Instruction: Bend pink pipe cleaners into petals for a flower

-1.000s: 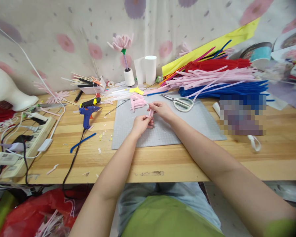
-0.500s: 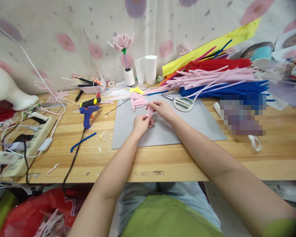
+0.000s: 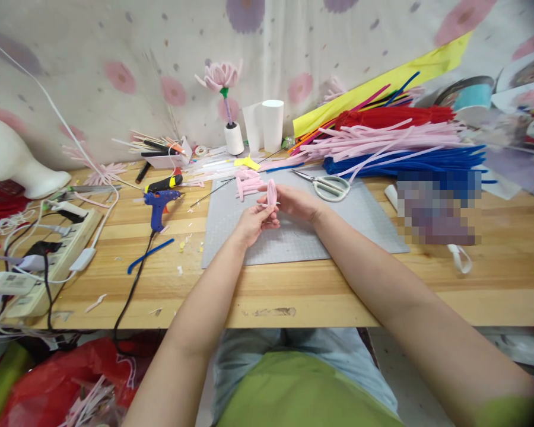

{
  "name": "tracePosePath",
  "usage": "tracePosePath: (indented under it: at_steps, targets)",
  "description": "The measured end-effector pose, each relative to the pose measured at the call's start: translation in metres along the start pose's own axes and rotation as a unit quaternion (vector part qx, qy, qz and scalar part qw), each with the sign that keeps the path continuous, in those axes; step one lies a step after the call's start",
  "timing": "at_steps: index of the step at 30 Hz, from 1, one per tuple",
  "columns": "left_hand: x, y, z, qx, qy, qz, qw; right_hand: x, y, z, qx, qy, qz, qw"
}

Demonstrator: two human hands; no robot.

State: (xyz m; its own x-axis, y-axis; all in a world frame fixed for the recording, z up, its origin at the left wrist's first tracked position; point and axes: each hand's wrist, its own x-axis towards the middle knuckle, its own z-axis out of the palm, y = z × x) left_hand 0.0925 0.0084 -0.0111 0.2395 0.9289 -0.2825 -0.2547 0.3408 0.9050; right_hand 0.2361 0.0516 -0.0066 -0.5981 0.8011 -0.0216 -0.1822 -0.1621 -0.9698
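Pink pipe-cleaner loop (image 3: 271, 193) now upright between both hands.

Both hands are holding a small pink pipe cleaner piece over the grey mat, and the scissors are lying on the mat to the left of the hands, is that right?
Not quite. In the head view the scissors lie to the right of the hands, not the left. The rest holds: the left hand and right hand hold the pink pipe cleaner piece over the grey mat.
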Motion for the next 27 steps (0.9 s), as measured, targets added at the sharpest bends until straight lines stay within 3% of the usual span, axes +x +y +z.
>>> tracePosePath:
  at_steps: [9,20,27]
  targets:
    - [0.001,-0.002,0.000,0.011,-0.030,0.001,0.999,0.001,0.001,-0.006,-0.028,-0.035,-0.055,0.998]
    - [0.005,-0.005,-0.001,0.025,0.001,0.013,1.000,0.005,0.004,-0.016,-0.147,-0.039,-0.043,0.987]
    - [0.005,-0.007,0.008,0.090,0.054,0.046,0.993,0.007,0.002,-0.015,-0.242,-0.037,-0.050,0.968]
